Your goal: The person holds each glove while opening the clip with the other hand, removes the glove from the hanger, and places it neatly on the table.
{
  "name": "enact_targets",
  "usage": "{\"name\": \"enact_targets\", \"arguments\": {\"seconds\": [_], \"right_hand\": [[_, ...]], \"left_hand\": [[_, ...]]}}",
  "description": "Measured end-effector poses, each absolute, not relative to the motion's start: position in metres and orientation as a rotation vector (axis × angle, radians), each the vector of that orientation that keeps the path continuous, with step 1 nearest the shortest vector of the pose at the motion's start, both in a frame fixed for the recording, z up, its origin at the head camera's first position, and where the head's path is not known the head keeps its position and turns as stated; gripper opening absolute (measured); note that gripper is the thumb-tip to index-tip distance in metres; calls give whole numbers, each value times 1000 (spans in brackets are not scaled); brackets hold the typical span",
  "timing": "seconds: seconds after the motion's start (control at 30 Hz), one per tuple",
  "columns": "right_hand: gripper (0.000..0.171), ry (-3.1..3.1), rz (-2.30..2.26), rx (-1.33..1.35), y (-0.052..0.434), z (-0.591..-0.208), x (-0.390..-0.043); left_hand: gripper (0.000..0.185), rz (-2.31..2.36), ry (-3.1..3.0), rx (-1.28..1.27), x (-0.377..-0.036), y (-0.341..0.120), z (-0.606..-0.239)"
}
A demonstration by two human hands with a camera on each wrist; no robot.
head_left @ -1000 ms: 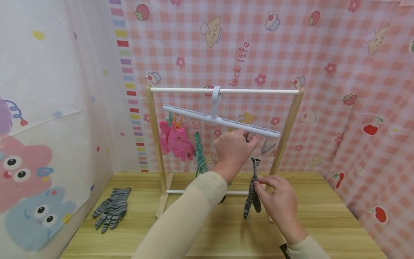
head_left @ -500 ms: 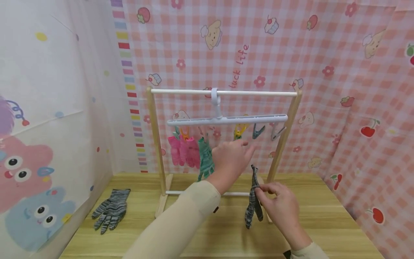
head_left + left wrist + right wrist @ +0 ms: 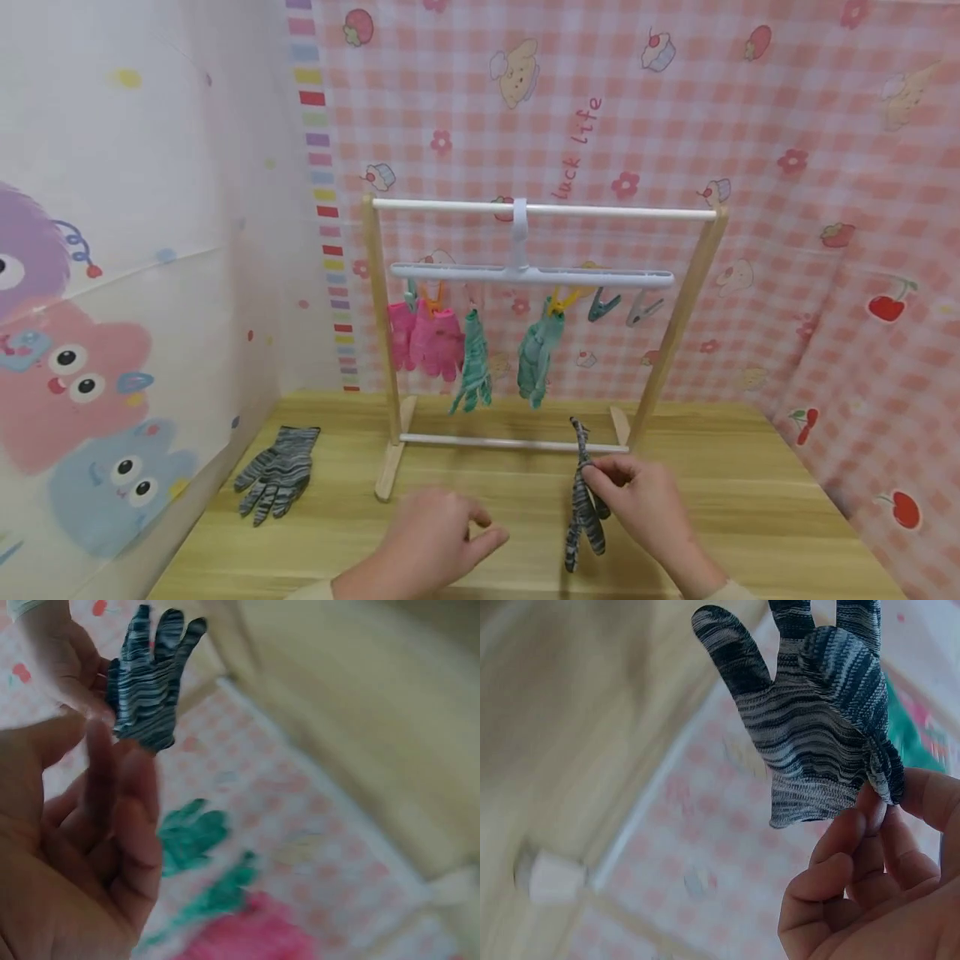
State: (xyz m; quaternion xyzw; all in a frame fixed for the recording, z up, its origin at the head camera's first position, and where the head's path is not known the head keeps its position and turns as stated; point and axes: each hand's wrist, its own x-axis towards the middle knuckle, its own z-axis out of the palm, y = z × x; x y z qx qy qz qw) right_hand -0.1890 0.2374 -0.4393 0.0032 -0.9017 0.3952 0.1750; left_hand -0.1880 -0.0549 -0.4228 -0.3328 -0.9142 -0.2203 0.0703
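Above table (image 3: 750, 500), right hand (image 3: 645, 500) pinching striped glove (image 3: 583, 508) by cuff, left hand (image 3: 427, 546) relaxed, empty; loose pinch could drop it.

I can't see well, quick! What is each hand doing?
Left hand: open, fingers relaxed, holding nothing.
Right hand: pinching the grey-striped knitted glove.

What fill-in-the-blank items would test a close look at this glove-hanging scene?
1. The right hand pinches a grey striped glove by its ____.
2. The left hand holds ____.
3. A second striped glove lies flat on the ____.
4. Between the pink gloves and the empty clips hang ____ green gloves.

Missing words: cuff; nothing; table; two
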Motion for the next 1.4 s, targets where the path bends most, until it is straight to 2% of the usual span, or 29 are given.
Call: {"name": "enact_targets", "arguments": {"seconds": [0.1, 0.37, 0.5, 0.7, 0.87, 1.03, 1.13, 1.27, 1.4], "right_hand": [[7, -2618, 1251, 13, 216, -448, -194], [16, -2656, 1548, 114, 147, -466, -219], [21, -2708, 1655, 126, 109, -467, -236], [27, -2710, 1828, 183, 50, -466, -256], [26, -2680, 1954, 185, 9, -471, -268], [24, -2689, 1870, 180, -21, -473, -286], [32, -2676, 1801, 190, -34, -476, -296], [35, -2721, 1690, 311, -46, -484, -301], [29, -2760, 1629, 505, -52, -494, -294]], "left_hand": [[37, -780, -2966, -916, -182, -97, -445], [34, -728, -3170, -194, -180, -190, -484], [34, -697, -3156, -6, -178, -218, -493], [43, -701, -3116, 154, -171, -240, -485], [43, -705, -3048, 203, -164, -244, -483], [41, -772, -2982, 223, -154, -238, -484], [40, -855, -2969, 237, -149, -238, -484], [40, -946, -2958, 310, -142, -247, -483], [43, -984, -2957, 419, -134, -262, -481]]}}
